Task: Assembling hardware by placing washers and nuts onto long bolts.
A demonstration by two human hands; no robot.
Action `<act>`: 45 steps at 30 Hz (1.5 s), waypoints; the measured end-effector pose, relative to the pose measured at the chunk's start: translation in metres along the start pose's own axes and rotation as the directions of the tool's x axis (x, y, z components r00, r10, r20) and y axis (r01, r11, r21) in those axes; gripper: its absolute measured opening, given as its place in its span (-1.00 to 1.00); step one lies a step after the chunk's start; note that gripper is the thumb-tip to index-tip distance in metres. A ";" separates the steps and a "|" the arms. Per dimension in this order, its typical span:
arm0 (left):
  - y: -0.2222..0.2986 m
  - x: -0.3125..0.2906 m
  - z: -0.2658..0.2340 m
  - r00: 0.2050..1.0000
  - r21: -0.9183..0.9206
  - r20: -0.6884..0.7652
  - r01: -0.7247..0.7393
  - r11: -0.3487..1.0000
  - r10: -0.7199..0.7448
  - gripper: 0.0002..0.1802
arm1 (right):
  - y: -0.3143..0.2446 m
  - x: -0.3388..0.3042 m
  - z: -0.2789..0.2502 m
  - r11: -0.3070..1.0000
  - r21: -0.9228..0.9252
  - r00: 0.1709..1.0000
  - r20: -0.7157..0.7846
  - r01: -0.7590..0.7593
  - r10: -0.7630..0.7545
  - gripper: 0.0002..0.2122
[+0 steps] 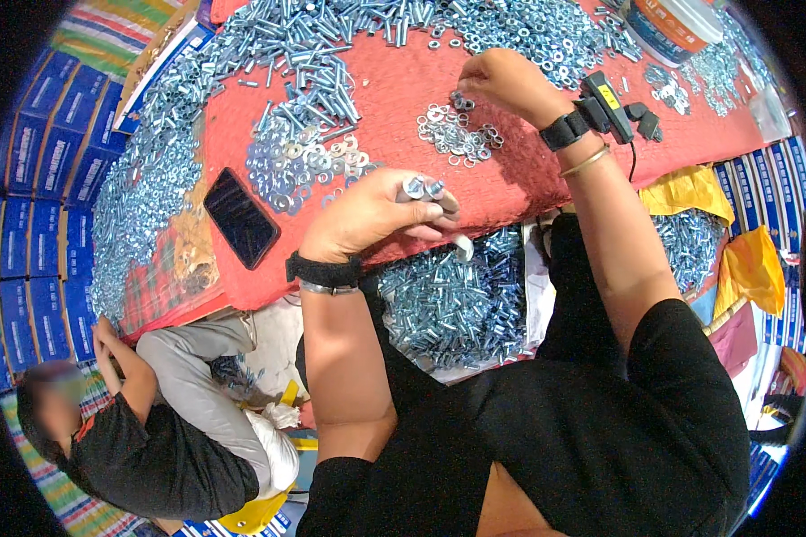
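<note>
My left hand (367, 215) is closed around a pair of metal bolts (413, 187), their ends pointing up between thumb and fingers, near the edge of the red-covered table (385, 116). Farther off and to the right, my right hand (510, 85) reaches over the cloth with its fingertips pinched together. Just below those fingertips lie a few nuts (461, 102); whether one is between the fingers is hidden. A pile of spring washers (457, 136) lies next to the nuts. Larger flat washers (287, 166) spread out left of my left hand.
Loose bolts (318, 85) and nuts (528, 36) heap along the far side. A phone (242, 217) lies left; a black device (604, 103) and bucket (672, 31) stand right. Short bolts fill a container (452, 300) below the edge. A co-worker (152, 447) sits lower left.
</note>
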State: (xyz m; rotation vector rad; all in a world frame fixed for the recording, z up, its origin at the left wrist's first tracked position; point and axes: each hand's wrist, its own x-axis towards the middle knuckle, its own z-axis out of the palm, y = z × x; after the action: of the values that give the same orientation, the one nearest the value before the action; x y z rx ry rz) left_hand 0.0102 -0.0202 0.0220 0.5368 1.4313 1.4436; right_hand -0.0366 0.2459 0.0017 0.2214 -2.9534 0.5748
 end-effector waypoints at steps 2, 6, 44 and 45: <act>-0.003 0.002 -0.007 1.000 -0.014 -0.001 -0.004 1.000 0.004 -0.70 | 0.005 0.002 0.009 0.990 0.076 0.992 -0.050 0.121 -0.117 -0.79; -0.003 0.004 -0.012 0.960 -0.167 -0.267 -0.132 0.977 0.084 -0.68 | -0.018 -0.001 0.019 0.998 -0.017 0.997 -0.058 0.054 -0.055 -0.78; -0.006 0.012 -0.022 0.861 -0.363 -0.492 -0.336 0.869 0.128 -0.69 | 0.010 0.006 0.008 0.963 0.269 1.000 -0.006 -0.024 0.027 -0.80; -0.006 0.012 -0.022 0.862 -0.362 -0.488 -0.342 0.867 0.136 -0.69 | 0.009 0.005 0.007 0.963 0.270 1.000 -0.005 -0.022 0.025 -0.80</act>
State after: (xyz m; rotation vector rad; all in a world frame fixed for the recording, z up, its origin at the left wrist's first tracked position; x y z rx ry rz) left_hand -0.0112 -0.0220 0.0083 0.0926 1.3428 2.1348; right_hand -0.0438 0.2506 -0.0069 0.2086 -2.8643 0.9801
